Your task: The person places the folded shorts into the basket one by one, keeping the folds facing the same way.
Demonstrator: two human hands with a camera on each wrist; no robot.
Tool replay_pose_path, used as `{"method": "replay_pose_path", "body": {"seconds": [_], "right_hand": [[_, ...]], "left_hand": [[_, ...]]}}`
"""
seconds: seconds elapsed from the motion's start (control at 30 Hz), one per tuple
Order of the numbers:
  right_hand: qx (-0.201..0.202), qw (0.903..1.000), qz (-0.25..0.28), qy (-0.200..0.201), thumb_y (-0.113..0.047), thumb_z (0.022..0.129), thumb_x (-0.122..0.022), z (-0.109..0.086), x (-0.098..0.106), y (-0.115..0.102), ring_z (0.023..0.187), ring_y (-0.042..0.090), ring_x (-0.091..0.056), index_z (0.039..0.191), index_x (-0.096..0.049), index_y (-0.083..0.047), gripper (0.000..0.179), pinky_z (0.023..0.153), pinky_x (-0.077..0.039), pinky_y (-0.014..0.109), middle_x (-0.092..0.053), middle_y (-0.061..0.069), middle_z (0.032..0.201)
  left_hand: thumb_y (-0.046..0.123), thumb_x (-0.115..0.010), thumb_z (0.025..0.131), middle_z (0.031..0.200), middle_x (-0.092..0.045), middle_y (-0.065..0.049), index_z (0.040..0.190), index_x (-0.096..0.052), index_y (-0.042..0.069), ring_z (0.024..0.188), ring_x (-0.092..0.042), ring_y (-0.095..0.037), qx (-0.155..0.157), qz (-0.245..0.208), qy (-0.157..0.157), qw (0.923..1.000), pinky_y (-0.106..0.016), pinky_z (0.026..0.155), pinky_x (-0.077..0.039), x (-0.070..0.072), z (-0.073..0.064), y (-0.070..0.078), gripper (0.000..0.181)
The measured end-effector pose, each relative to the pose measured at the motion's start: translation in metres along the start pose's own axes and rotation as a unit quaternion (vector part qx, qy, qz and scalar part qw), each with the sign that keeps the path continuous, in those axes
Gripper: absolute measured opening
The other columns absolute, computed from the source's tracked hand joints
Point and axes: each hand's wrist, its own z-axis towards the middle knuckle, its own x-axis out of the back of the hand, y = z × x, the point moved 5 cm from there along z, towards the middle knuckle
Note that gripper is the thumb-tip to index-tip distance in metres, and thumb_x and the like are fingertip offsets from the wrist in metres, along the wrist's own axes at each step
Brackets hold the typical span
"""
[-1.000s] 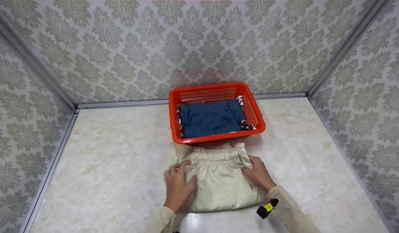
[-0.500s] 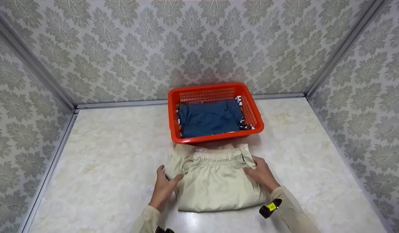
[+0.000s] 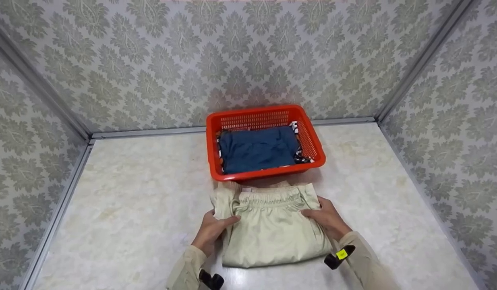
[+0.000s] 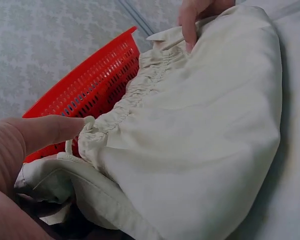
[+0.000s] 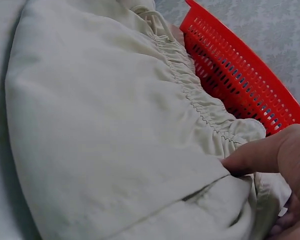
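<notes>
A folded pair of beige pants [image 3: 272,235] lies on the table with its gathered elastic waistband toward the basket. My left hand [image 3: 212,229] grips the pants' left side, thumb on top and fingers tucked under the cloth. On the opposite side my right hand [image 3: 330,219] pinches the edge near the waistband, thumb above a pocket slit that shows in the right wrist view. A drawstring [image 5: 157,20] hangs at the far end of the waistband there. In the left wrist view, the left thumb [image 4: 50,131] presses beside the waistband; the fingers below are mostly hidden.
Just beyond the pants stands a red plastic basket [image 3: 266,174] holding folded dark blue cloth [image 3: 260,149] over black-and-white patterned fabric [image 3: 301,158]. Patterned wall panels [image 3: 152,60] enclose the table [image 3: 131,201] at the back and both sides.
My left hand has come off the top of the pants, swung out left, then closed on their left edge. The right hand keeps its hold at the right side.
</notes>
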Motion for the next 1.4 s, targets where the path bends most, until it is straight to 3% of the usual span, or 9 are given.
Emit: {"method": "replay_pose_path", "body": {"seconds": [0.13, 0.27, 0.4, 0.5, 0.6, 0.73, 0.87, 1.07, 1.4], "right_hand": [[-0.043, 0.9958, 0.074, -0.034, -0.01, 0.088, -0.078, 0.0, 0.0, 0.006, 0.106, 0.024, -0.066, 0.145, -0.049, -0.002, 0.065, 0.087, -0.055, 0.037, -0.063, 0.015, 0.129], [-0.082, 0.9761, 0.177, -0.096, -0.009, 0.09, -0.076, -0.001, -0.001, 0.01, 0.109, 0.028, -0.067, 0.144, -0.046, 0.002, 0.063, 0.091, -0.056, 0.041, -0.065, 0.017, 0.126], [-0.09, 0.9615, 0.218, -0.141, -0.008, 0.092, -0.074, -0.003, -0.002, 0.01, 0.11, 0.027, -0.068, 0.134, -0.055, 0.004, 0.048, 0.092, -0.055, 0.04, -0.069, 0.016, 0.122], [-0.087, 0.961, 0.218, -0.146, -0.006, 0.091, -0.074, -0.003, -0.003, 0.009, 0.108, 0.027, -0.069, 0.129, -0.057, 0.005, 0.043, 0.09, -0.056, 0.039, -0.07, 0.015, 0.118], [-0.08, 0.9627, 0.21, -0.151, -0.002, 0.092, -0.072, -0.004, -0.005, 0.007, 0.108, 0.028, -0.068, 0.134, -0.05, 0.008, 0.049, 0.09, -0.056, 0.04, -0.069, 0.017, 0.12], [-0.063, 0.9653, 0.19, -0.168, 0.002, 0.093, -0.068, -0.006, -0.007, 0.003, 0.114, 0.031, -0.065, 0.144, -0.039, 0.009, 0.06, 0.093, -0.055, 0.042, -0.063, 0.02, 0.128], [-0.051, 0.9773, 0.141, -0.15, 0.002, 0.093, -0.065, -0.006, -0.006, 0.002, 0.114, 0.029, -0.064, 0.147, -0.036, 0.009, 0.062, 0.093, -0.054, 0.041, -0.06, 0.019, 0.13], [-0.031, 0.9905, 0.075, -0.111, 0.001, 0.092, -0.063, -0.003, -0.003, 0.004, 0.11, 0.024, -0.063, 0.144, -0.043, 0.01, 0.056, 0.09, -0.054, 0.036, -0.061, 0.017, 0.128], [-0.032, 0.9889, 0.085, -0.118, 0.002, 0.092, -0.063, -0.001, -0.001, 0.007, 0.107, 0.022, -0.065, 0.145, -0.04, 0.012, 0.059, 0.088, -0.055, 0.035, -0.063, 0.015, 0.125]], "left_hand": [[0.017, -0.086, 0.076, 0.13, -0.06, -0.019, 0.142, -0.047, -0.003, 0.114, -0.061, -0.03, -0.019, -0.025, -0.003, 0.9995, -0.045, 0.099, -0.048, -0.001, 0.001, -0.002, 0.079], [0.022, -0.085, 0.078, 0.11, -0.068, -0.014, 0.128, -0.054, -0.005, 0.093, -0.068, -0.022, -0.017, -0.037, -0.01, 0.9991, -0.036, 0.084, -0.055, 0.002, 0.002, -0.005, 0.064], [0.029, -0.086, 0.079, 0.102, -0.07, -0.011, 0.119, -0.058, -0.004, 0.086, -0.069, -0.019, -0.017, -0.023, -0.022, 0.9994, -0.033, 0.077, -0.056, 0.0, 0.003, -0.005, 0.059], [0.027, -0.088, 0.077, 0.105, -0.069, -0.011, 0.119, -0.06, -0.005, 0.088, -0.067, -0.019, -0.043, 0.008, -0.009, 0.999, -0.034, 0.079, -0.054, -0.003, 0.002, -0.001, 0.06], [0.017, -0.085, 0.076, 0.113, -0.067, -0.014, 0.124, -0.06, -0.006, 0.097, -0.064, -0.023, -0.077, 0.053, 0.01, 0.9955, -0.039, 0.088, -0.052, -0.006, 0.001, 0.002, 0.059], [0.002, -0.072, 0.08, 0.132, -0.061, -0.023, 0.137, -0.053, -0.011, 0.123, -0.056, -0.033, -0.132, 0.087, 0.0, 0.9873, -0.048, 0.105, -0.044, -0.008, 0.001, 0.005, 0.061], [-0.004, -0.063, 0.085, 0.143, -0.053, -0.027, 0.142, -0.045, -0.014, 0.136, -0.045, -0.037, -0.167, 0.086, -0.027, 0.9819, -0.051, 0.113, -0.035, -0.009, 0.001, 0.005, 0.06], [-0.004, -0.061, 0.091, 0.147, -0.049, -0.024, 0.147, -0.044, -0.008, 0.139, -0.041, -0.036, -0.154, 0.054, -0.053, 0.9852, -0.051, 0.114, -0.032, -0.006, 0.002, -0.002, 0.059], [-0.001, -0.07, 0.079, 0.135, -0.055, -0.021, 0.145, -0.044, -0.007, 0.12, -0.053, -0.029, -0.074, -0.016, -0.028, 0.9968, -0.044, 0.103, -0.042, 0.005, 0.005, -0.015, 0.072]]}}
